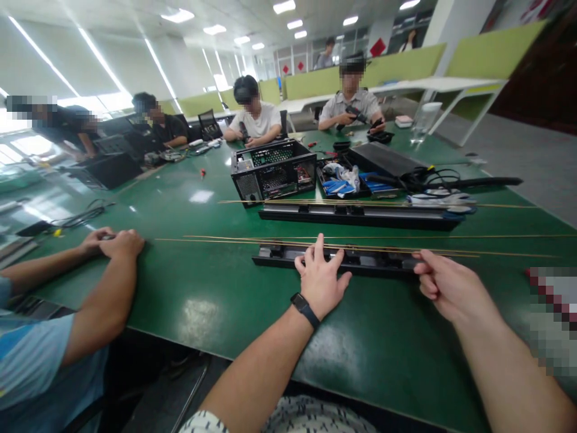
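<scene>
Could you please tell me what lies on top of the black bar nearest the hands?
Thin golden rods run lengthwise over the black bar; whatever the left hand covers cannot be seen.

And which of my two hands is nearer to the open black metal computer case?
Left. The left hand is spread at the nearer long, narrow black bar, a little right of the computer case; the right hand is at that bar's right end, farther away.

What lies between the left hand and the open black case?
In the head view, the far black rail and some thin rods lie between the left hand and the case.
</scene>
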{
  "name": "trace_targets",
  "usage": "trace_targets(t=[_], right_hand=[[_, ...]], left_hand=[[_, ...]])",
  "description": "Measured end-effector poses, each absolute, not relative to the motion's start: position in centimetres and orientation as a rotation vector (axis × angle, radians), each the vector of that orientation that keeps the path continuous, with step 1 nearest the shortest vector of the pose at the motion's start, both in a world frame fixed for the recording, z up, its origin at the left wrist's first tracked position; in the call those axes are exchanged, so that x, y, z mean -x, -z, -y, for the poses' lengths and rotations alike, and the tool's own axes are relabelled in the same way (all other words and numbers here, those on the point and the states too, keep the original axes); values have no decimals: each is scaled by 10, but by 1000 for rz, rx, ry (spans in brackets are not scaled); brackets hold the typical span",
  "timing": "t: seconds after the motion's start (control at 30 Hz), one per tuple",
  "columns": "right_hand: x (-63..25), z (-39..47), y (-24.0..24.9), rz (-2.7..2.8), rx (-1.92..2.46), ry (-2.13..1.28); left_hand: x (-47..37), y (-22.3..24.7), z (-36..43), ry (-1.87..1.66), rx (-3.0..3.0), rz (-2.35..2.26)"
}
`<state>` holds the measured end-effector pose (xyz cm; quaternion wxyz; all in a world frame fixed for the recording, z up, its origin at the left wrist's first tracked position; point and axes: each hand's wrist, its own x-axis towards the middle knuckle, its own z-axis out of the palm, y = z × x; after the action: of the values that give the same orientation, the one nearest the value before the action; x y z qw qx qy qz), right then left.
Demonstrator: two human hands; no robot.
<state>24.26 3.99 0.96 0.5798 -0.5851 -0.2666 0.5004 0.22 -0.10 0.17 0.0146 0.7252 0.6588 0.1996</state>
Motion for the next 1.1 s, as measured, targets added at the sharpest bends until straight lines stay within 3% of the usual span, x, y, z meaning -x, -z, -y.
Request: trace_targets(t=[1.1], right_hand=[[-239,-36,-9,705,1305,-1192]], left_hand=[[-2,-2,3,-599,-2282,-2078]])
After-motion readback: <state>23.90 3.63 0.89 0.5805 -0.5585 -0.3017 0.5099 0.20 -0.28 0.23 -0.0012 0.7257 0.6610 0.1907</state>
